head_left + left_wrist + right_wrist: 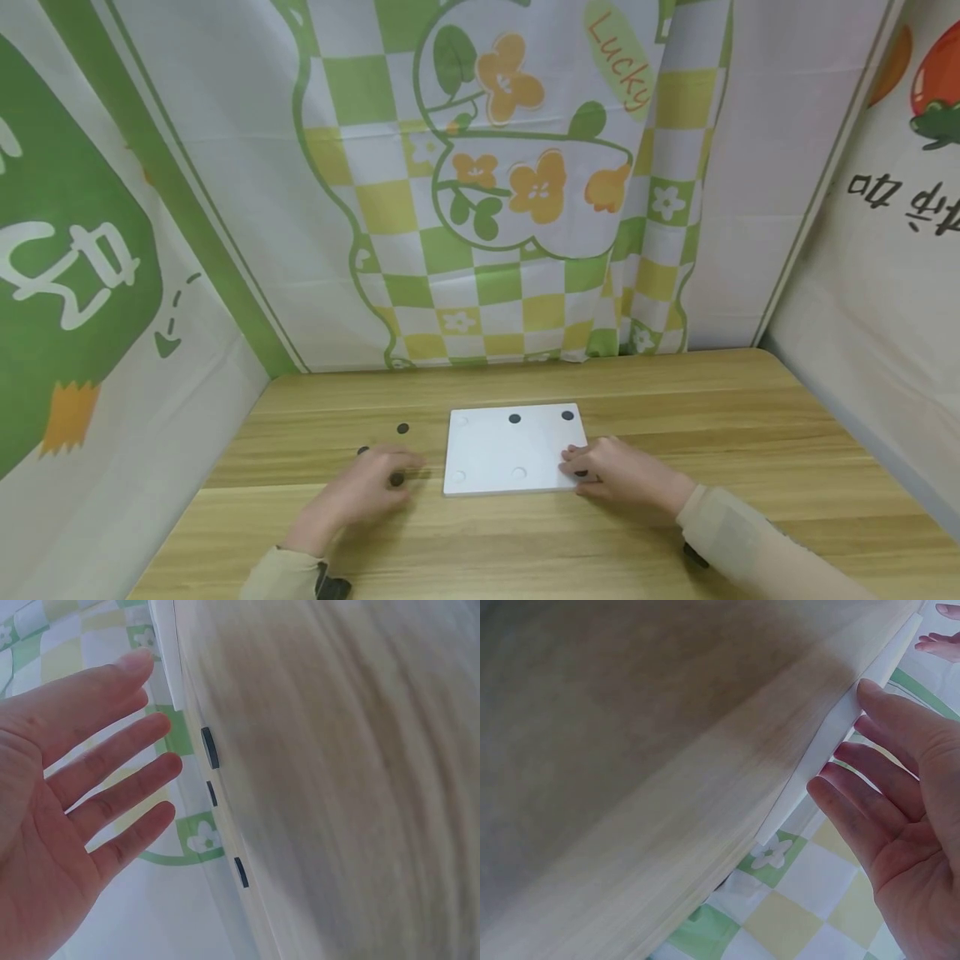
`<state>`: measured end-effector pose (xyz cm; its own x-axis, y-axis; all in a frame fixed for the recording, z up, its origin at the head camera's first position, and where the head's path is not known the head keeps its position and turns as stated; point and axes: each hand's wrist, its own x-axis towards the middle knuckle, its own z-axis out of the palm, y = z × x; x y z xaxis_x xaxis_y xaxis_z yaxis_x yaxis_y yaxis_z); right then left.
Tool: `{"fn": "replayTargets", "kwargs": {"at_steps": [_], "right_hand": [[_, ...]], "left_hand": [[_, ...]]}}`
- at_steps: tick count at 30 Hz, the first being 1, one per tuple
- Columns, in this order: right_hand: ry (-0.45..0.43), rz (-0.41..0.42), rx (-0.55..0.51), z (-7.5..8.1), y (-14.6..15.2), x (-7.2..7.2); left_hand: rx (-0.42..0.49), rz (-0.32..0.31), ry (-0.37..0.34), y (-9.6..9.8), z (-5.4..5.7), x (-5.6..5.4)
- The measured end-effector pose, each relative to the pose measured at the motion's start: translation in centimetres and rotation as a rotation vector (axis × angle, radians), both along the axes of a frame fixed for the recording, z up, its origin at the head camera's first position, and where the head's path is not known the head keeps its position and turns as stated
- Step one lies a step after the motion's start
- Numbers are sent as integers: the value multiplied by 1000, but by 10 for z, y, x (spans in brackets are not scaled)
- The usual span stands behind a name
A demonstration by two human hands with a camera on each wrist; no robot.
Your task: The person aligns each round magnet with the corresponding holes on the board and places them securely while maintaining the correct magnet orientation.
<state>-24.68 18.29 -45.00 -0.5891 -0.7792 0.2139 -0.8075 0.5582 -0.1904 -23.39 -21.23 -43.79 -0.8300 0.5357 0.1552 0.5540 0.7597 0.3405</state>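
A white rectangular board (487,450) lies on the wooden table, with round recesses in two rows. Black discs sit in the top middle (514,418), the top right (567,415) and, between the fingers of my right hand, the bottom right (581,472). That right hand (618,471) has its fingertips at the board's right edge, fingers loosely bent. To the left, my left hand (367,487) hovers over the table with fingers spread and nothing in them. Near it lie three loose black discs, one by the thumb (397,479), one behind the hand (363,450) and one farther back (403,428).
The wooden table (480,542) reaches back to a hanging cloth (487,283) with green and yellow checks. Printed cloth walls stand on the left (75,250) and right (885,292). Three recesses in the board hold no disc.
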Motion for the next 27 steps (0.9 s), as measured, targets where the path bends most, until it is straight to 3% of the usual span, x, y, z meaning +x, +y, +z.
{"fn": "replayTargets", "kwargs": {"at_steps": [6, 21, 27], "right_hand": [[-2, 0, 0, 0, 0, 0], [2, 9, 0, 0, 0, -1], [1, 3, 9, 0, 0, 0]], "left_hand": [[0, -23, 13, -5, -3, -4], [12, -38, -113, -16, -5, -8], [13, -12, -137, -19, -6, -11]]}}
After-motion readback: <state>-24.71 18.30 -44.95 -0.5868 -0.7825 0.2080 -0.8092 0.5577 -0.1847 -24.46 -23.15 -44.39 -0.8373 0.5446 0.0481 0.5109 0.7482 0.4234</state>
